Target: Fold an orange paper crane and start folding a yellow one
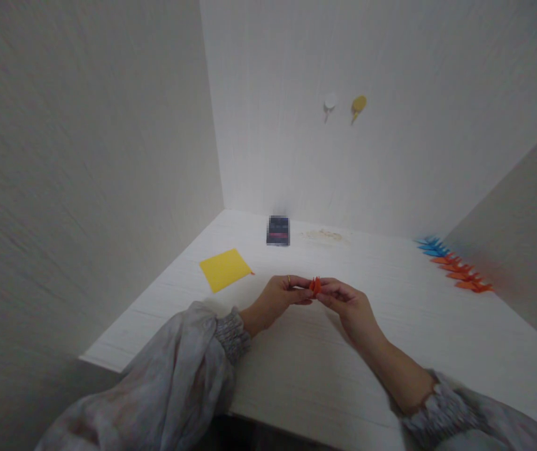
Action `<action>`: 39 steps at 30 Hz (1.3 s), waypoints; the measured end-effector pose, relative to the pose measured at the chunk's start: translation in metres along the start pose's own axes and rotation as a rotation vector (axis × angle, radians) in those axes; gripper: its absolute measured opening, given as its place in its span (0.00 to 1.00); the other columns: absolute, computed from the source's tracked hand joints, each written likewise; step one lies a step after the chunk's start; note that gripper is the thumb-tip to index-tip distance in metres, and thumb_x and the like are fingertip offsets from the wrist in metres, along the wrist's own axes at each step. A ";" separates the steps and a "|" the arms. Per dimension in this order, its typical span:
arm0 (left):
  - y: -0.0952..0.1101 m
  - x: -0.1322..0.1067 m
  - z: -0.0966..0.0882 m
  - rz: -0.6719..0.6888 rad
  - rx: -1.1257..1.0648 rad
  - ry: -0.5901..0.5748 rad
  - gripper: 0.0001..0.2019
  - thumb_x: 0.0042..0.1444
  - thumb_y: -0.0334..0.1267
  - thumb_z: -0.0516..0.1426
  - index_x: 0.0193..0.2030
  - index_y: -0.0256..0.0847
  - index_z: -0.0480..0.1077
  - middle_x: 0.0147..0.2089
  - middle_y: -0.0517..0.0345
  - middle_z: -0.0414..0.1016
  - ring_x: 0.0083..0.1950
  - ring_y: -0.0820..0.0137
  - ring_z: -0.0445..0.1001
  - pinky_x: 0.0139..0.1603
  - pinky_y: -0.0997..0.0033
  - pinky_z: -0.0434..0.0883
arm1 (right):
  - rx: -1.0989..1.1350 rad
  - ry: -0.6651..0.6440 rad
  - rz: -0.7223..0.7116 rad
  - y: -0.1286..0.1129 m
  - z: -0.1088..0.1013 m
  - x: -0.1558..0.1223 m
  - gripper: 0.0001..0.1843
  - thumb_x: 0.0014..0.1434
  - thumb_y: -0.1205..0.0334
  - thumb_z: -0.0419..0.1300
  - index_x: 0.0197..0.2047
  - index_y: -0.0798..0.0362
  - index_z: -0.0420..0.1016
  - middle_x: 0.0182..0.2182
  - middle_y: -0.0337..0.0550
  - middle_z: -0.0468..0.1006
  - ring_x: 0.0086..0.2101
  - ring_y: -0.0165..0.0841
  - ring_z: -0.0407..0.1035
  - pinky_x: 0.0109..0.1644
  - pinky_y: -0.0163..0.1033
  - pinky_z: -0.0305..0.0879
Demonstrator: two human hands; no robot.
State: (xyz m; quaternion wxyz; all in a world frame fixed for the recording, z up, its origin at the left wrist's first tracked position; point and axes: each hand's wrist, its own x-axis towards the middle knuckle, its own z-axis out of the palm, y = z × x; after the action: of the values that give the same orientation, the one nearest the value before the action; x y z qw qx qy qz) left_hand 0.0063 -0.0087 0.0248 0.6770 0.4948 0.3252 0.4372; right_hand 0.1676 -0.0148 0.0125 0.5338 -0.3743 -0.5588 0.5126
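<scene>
Between my two hands, just above the white table, is a small folded orange paper piece (315, 287) with pointed tips standing up. My left hand (281, 297), with a ring on one finger, pinches its left side. From the other side, the thumb and fingers of my right hand (350, 305) pinch it too. The fingertips cover part of the paper, so its full shape is hidden. A stack of yellow paper (225, 270) lies to the left of my left hand, with a bit of orange at its right corner.
Along the right wall stands a row of several folded paper cranes, blue ones (432, 246) at the back and orange ones (463, 274) nearer. A dark pixelated object (278, 231) sits by the back wall. White (329, 103) and yellow (358, 104) hooks are on that wall.
</scene>
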 end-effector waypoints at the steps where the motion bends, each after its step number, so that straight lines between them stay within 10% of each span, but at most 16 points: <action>1: 0.000 0.000 0.000 -0.005 -0.002 0.007 0.13 0.40 0.37 0.62 0.35 0.35 0.73 0.34 0.55 0.74 0.34 0.74 0.70 0.42 0.69 0.67 | 0.006 0.002 0.007 0.000 0.000 0.000 0.04 0.43 0.64 0.64 0.26 0.52 0.73 0.36 0.42 0.74 0.37 0.34 0.68 0.41 0.41 0.65; 39: -0.001 0.001 0.005 0.008 0.029 0.087 0.14 0.39 0.40 0.62 0.28 0.33 0.65 0.25 0.60 0.70 0.26 0.76 0.70 0.33 0.73 0.67 | -0.057 0.133 0.041 -0.002 0.004 0.000 0.11 0.39 0.60 0.66 0.25 0.54 0.68 0.21 0.36 0.70 0.23 0.27 0.63 0.27 0.34 0.60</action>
State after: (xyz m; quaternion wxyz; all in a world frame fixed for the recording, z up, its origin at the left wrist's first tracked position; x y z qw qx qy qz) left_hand 0.0117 -0.0097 0.0255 0.6532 0.4863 0.3584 0.4564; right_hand 0.1643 -0.0157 0.0145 0.5482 -0.4341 -0.5286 0.4813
